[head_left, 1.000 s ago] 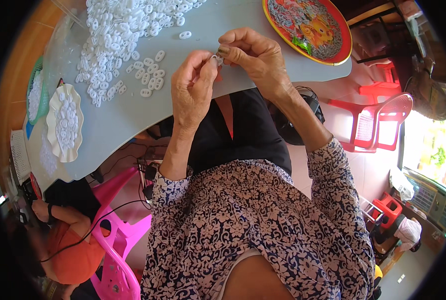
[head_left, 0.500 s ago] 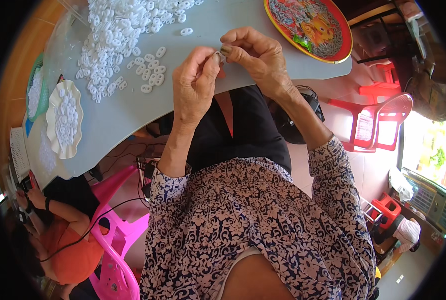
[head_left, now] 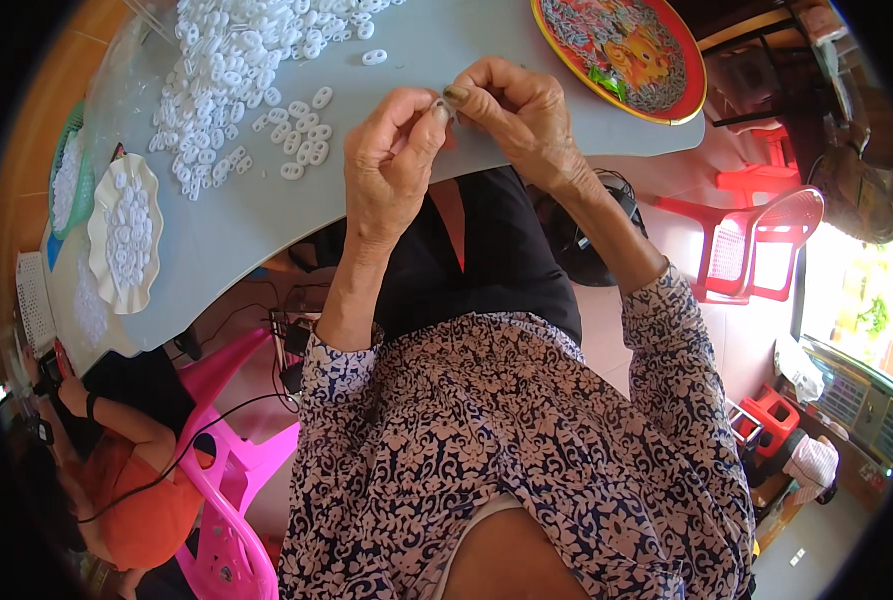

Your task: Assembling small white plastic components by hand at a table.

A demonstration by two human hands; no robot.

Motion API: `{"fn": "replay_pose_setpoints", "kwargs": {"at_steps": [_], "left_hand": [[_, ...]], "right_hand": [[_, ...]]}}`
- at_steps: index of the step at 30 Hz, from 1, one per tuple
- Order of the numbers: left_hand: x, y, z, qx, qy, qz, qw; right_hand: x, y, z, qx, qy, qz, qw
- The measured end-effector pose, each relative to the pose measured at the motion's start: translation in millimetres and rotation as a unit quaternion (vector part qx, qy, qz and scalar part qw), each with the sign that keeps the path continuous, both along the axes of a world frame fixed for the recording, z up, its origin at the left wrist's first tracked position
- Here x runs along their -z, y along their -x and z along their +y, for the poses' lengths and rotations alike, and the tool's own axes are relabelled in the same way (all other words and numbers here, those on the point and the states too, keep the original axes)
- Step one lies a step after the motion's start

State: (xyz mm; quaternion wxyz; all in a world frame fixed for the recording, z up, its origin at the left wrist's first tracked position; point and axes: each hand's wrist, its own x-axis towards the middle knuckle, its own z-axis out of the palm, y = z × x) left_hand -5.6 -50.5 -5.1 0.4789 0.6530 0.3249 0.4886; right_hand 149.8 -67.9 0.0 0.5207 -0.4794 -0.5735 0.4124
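Note:
My left hand [head_left: 395,150] and my right hand [head_left: 520,112] meet above the table's near edge, fingertips almost touching. Thumb and forefinger of the left hand are pinched on a small whitish piece, mostly hidden by the fingertips. The right thumb presses against its forefinger in a pinch too; what it holds is too small to make out. Left of the hands lies a loose group of white oval plastic pieces with two holes [head_left: 305,135]. Behind it spreads a large pile of the same pieces [head_left: 222,85]. A single white piece [head_left: 375,57] lies apart from them.
A red round tray [head_left: 695,85] of small grey metal parts and a green scrap stands at right. At left are a scalloped cream dish [head_left: 107,262] of white pieces and a green basket [head_left: 92,195]. A person in orange [head_left: 152,510] sits by a pink chair [head_left: 232,530].
Both hands stay pinched together in nearly the same place, with small shifts of the fingertips. The person in orange has moved slightly.

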Motion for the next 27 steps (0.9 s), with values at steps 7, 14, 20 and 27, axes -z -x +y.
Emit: {"fn": "replay_pose_setpoints", "kwargs": {"at_steps": [7, 14, 20, 27], "left_hand": [[1, 5, 1, 0.021, 0.038, 0.035, 0.998], [1, 7, -2, 0.032, 0.071, -0.008, 0.997], [0, 0, 0, 0.003, 0.035, -0.006, 0.999], [5, 1, 1, 0.011, 0.055, -0.02, 0.998]], "right_hand": [[2, -1, 4, -0.02, 0.012, 0.044, 0.999], [0, 0, -2, -0.02, 0.007, 0.027, 0.999], [-2, 9, -4, 0.007, 0.004, 0.055, 0.998], [-4, 14, -5, 0.02, 0.013, 0.095, 0.995]]}}
